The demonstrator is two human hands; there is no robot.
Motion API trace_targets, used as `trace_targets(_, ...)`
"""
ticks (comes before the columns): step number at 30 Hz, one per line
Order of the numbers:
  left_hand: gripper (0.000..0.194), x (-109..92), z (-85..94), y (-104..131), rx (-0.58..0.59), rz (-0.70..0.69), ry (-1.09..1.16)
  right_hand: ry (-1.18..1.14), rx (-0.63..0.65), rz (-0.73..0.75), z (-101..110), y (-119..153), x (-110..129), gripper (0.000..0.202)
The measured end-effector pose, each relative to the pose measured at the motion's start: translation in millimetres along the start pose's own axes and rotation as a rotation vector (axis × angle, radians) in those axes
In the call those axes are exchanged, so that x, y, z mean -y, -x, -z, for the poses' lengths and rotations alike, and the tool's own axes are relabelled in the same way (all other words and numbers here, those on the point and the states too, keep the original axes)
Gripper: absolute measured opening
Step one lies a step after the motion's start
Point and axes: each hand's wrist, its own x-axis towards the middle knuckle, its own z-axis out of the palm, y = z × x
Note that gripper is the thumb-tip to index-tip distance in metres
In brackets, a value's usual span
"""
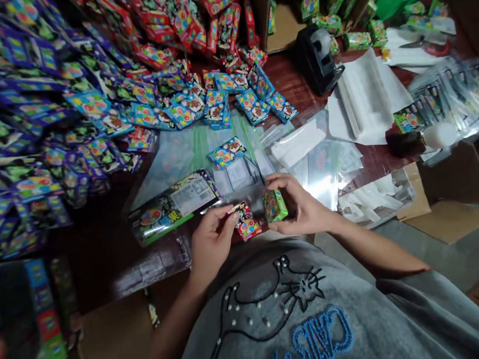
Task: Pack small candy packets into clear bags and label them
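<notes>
My left hand (214,237) pinches a small red packet (247,221) by its upper left edge, just beyond my shirt. Beside it, my right hand (299,206) grips a small green box (274,205) between thumb and fingers. The packet and the box are apart, with a narrow gap between them. A blue packet (227,152) lies on clear plastic bags past my hands. Left of it rests a long dark printed bag (174,204) with a white label.
Piles of purple packets (28,126), red packets (187,21) and blue packets (183,108) fill the left and back. A black tape dispenser (319,57), white papers (365,95) and a brown bottle with a white cap (440,137) stand to the right, near an open carton (445,206).
</notes>
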Motion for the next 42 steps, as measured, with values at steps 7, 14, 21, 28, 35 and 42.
trace_targets(7,0.035,12,-2.4,9,0.020,-0.085,-0.169,0.553,0.330,0.044,2,-5,-5,0.088)
trace_targets(14,0.080,-3,17.7,27,0.010,-0.531,-0.690,0.508,0.239,0.192,16,3,-27,0.129)
trace_targets(21,0.093,3,6.1,14,0.154,-0.570,-0.846,0.478,0.262,0.255,-15,7,-34,0.103)
trace_targets(28,0.101,13,3.0,17,0.215,-0.564,-0.792,0.449,0.393,0.283,-23,1,-32,0.094)
trace_targets(35,0.125,-10,66.3,-28,0.085,-0.556,-0.938,0.304,0.256,0.316,-13,-12,-14,0.090)
trace_targets(42,0.083,-25,113.5,-59,0.181,-0.526,-1.032,0.217,0.240,0.319,27,-63,1,0.099)
